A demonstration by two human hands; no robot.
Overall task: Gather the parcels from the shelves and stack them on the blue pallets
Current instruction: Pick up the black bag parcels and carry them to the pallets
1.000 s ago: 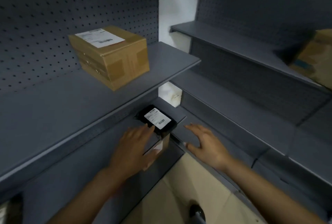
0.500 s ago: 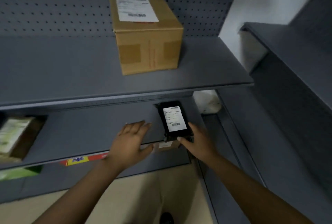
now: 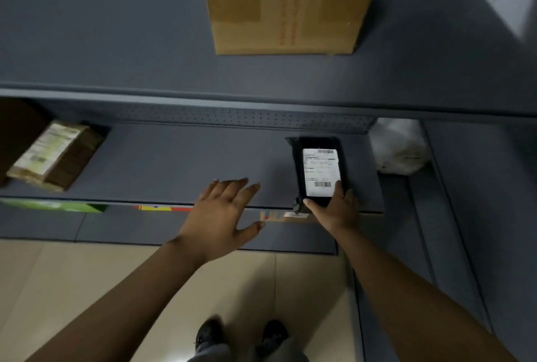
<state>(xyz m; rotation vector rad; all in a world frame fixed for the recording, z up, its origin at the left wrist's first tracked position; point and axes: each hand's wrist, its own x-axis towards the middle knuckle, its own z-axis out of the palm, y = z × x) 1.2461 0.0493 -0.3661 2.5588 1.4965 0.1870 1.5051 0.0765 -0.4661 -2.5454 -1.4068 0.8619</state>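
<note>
A small black parcel [image 3: 319,170] with a white shipping label lies on the lower grey shelf [image 3: 180,158], near its front edge. My right hand [image 3: 334,210] grips the parcel's near end, thumb on the left side and fingers on the right. My left hand [image 3: 223,210] hovers flat and spread over the shelf edge, left of the parcel, holding nothing. A large brown cardboard box [image 3: 290,4] stands on the upper shelf [image 3: 116,42]. A brown wrapped parcel [image 3: 55,155] with a label lies at the far left of the lower shelf. No blue pallet is in view.
A white plastic bag [image 3: 399,145] sits in the corner right of the black parcel. A green item [image 3: 55,205] and a yellow-red strip [image 3: 162,208] show below the shelf edge. Another grey shelf unit [image 3: 479,187] runs along the right. Beige floor [image 3: 87,274] and my shoes [image 3: 241,335] lie below.
My view has tilted down and closer to the shelves. My right hand has closed around the black parcel's near end. My left hand stays spread beside it.
</note>
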